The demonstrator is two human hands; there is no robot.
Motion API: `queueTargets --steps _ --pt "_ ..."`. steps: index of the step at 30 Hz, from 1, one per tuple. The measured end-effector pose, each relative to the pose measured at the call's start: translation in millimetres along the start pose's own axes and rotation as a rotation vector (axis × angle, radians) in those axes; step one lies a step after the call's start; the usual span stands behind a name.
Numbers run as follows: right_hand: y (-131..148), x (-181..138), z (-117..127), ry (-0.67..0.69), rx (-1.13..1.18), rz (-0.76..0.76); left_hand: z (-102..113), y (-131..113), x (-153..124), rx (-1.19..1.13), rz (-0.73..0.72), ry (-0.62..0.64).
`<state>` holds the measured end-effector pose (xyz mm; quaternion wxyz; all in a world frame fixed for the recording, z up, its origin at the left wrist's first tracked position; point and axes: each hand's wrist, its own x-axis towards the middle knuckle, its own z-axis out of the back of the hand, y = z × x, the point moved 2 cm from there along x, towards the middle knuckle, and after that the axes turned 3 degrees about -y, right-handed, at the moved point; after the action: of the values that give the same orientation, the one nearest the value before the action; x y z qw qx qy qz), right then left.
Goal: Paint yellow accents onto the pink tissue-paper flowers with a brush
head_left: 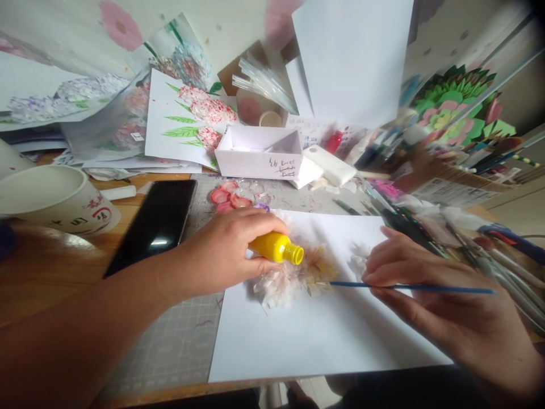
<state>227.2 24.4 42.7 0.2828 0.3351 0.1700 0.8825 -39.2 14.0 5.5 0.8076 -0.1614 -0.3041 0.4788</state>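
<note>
My left hand (225, 253) is closed around a small yellow paint bottle (272, 246), uncapped and tilted with its mouth facing right. In my right hand (430, 301) a thin blue paintbrush (349, 284) is pinched between thumb and fingers. The brush tip touches yellow-tinted petals of a ruffled flower (317, 264). A whitish-pink ruffled flower (279, 287) lies just below the bottle. Both flowers rest on a white sheet of paper (289, 346). Another small white ruffled piece (360, 255) sits on the sheet beside my right fingers, partly hidden.
A black phone (155, 218) and a paper cup (63, 199) stand at left. Behind the sheet are red paint lids (230, 196), a white box (258, 156) and a red bottle (334, 141). Brushes and tools (460, 227) crowd the right, on a grey cutting mat (170, 341).
</note>
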Motion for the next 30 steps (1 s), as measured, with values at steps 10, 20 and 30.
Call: queueTargets --steps 10,20,30 --pt "-1.5 -3.4 3.8 0.040 0.044 -0.008 -1.4 2.0 0.3 -0.007 0.019 0.021" --pt "-6.0 -6.0 5.8 0.108 0.046 -0.007 -0.8 0.9 0.1 -0.010 0.030 0.021" --pt "-7.6 -6.7 6.4 0.104 0.039 -0.016 -2.1 2.5 -0.7 -0.014 -0.006 0.009"
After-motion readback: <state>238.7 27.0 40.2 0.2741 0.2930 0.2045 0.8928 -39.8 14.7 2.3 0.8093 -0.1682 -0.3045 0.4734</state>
